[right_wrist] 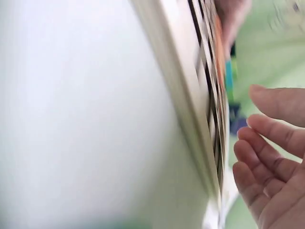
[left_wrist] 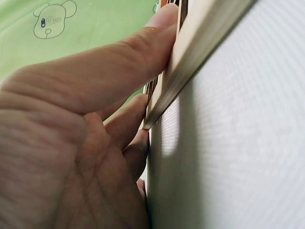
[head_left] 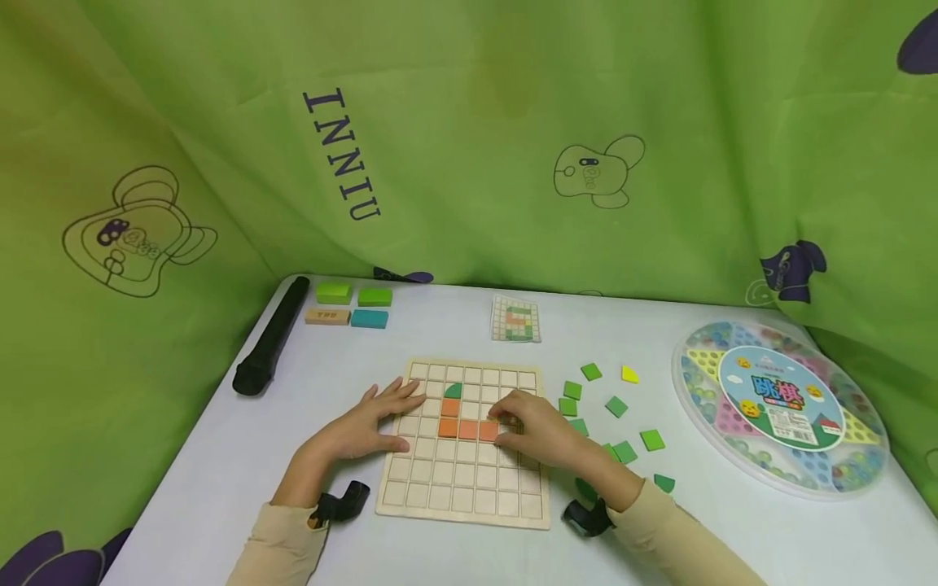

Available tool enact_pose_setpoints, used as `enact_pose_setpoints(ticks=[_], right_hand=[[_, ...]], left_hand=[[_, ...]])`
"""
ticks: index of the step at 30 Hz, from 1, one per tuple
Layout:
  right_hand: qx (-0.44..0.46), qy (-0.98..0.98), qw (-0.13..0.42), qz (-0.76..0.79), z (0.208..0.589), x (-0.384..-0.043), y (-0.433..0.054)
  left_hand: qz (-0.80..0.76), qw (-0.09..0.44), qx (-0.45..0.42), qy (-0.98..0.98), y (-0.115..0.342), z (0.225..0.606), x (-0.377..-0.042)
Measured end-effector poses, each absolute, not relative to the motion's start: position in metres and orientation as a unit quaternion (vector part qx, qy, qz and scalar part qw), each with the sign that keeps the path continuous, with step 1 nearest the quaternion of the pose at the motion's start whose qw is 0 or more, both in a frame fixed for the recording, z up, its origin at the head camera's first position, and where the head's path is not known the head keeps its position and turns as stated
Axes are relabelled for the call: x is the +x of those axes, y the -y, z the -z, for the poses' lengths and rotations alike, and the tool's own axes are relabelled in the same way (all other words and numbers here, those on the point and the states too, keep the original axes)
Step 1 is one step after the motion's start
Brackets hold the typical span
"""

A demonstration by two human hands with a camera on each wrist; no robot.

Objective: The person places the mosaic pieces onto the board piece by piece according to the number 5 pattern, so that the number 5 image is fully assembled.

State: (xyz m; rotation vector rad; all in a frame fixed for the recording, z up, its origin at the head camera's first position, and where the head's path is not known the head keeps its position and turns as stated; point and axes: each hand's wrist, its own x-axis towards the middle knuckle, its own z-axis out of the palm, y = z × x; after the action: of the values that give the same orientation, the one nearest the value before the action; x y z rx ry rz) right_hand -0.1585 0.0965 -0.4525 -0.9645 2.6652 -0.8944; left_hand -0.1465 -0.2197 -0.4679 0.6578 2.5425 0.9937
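Note:
A wooden grid board (head_left: 432,493) lies on the white table. Several orange tiles (head_left: 467,429) form an L in its cells, with a green quarter-round tile (head_left: 453,391) above the upright part. My left hand (head_left: 364,426) rests with spread fingers on the board's left edge; in the left wrist view its thumb (left_wrist: 138,45) lies over the rim. Over the board's right half is my right hand (head_left: 541,430), fingertips close to the rightmost orange tile (head_left: 488,431). The right wrist view shows its thumb (right_wrist: 281,102) apart from the loosely bent fingers, nothing between them.
Loose green tiles (head_left: 651,440) and a yellow piece (head_left: 628,374) lie right of the board. Farther right is a round Chinese checkers box (head_left: 780,407). A pattern card (head_left: 515,319) lies behind the board. At back left are a black microphone (head_left: 271,338) and several blocks (head_left: 370,318).

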Motion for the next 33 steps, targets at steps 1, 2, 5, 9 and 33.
enact_pose_setpoints(ticks=[1,2,5,9,33], right_hand=[[-0.312,-0.894,0.085,0.311,0.452,-0.160,-0.102],[-0.300,-0.894,0.083,0.322,0.452,-0.163,-0.108],[-0.252,-0.905,0.057,0.339,0.449,-0.172,-0.134],[-0.196,-0.921,0.035,0.336,0.448,-0.184,-0.168],[-0.216,-0.914,0.030,0.342,0.444,-0.194,-0.154]], left_hand=[[-0.350,0.167,0.233,-0.892,0.220,0.468,-0.146],[-0.352,0.167,0.234,-0.891,0.221,0.468,-0.146],[-0.353,0.163,0.237,-0.890,0.221,0.467,-0.146],[-0.354,0.158,0.237,-0.891,0.220,0.467,-0.146],[-0.362,0.163,0.237,-0.887,0.221,0.467,-0.145]])
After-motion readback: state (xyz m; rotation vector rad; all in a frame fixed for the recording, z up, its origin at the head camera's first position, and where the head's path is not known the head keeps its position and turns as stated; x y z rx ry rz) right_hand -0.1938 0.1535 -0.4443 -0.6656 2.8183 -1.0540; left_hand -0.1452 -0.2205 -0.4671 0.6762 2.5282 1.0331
